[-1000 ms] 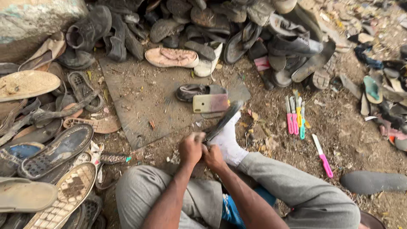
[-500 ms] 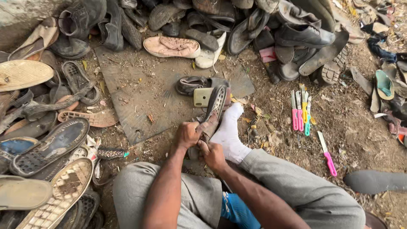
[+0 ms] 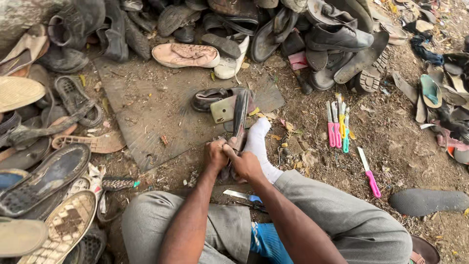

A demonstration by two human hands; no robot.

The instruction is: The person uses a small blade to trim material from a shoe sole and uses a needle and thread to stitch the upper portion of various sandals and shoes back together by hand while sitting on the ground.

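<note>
I'm gripping the lower end of a dark shoe sole [image 3: 239,117] with my left hand [image 3: 215,155] and right hand [image 3: 245,164], both closing tightly on it. The sole is standing on edge beside my white-socked foot [image 3: 259,144], over the ground's dark mat [image 3: 146,112].

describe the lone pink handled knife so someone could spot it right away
Start at the grey mat on the dirt, then look right to the row of coloured knives lying side by side. Below and right of them lies the pink-handled knife, alone on bare soil, slanted, its pale blade pointing up-left.
</note>
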